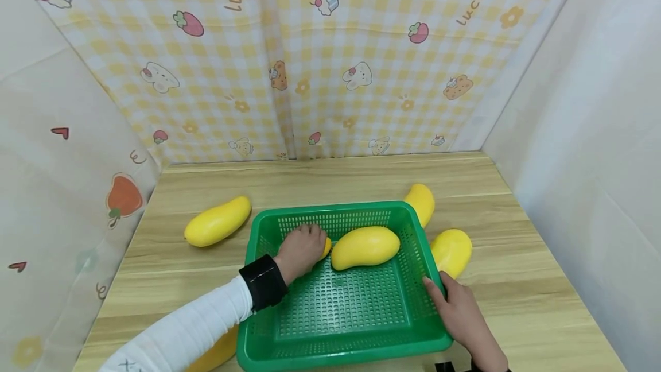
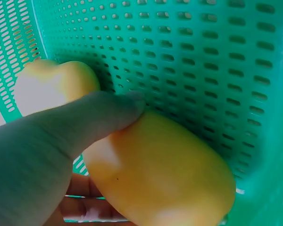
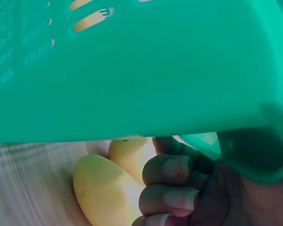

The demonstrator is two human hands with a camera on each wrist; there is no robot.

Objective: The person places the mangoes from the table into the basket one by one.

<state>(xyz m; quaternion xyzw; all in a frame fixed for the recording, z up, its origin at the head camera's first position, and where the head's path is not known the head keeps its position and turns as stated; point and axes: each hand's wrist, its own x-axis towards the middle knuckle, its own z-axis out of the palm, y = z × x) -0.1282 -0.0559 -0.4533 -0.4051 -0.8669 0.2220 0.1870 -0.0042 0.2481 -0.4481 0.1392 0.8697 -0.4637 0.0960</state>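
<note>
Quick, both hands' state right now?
Left hand: closed, holding a yellow mango inside the green basket.
Right hand: closed, gripping the basket's right-hand rim.

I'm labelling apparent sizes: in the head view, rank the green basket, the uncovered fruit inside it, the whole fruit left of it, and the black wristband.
1. Green basket
2. Inside fruit and left fruit: too alike to rank
3. Black wristband
</note>
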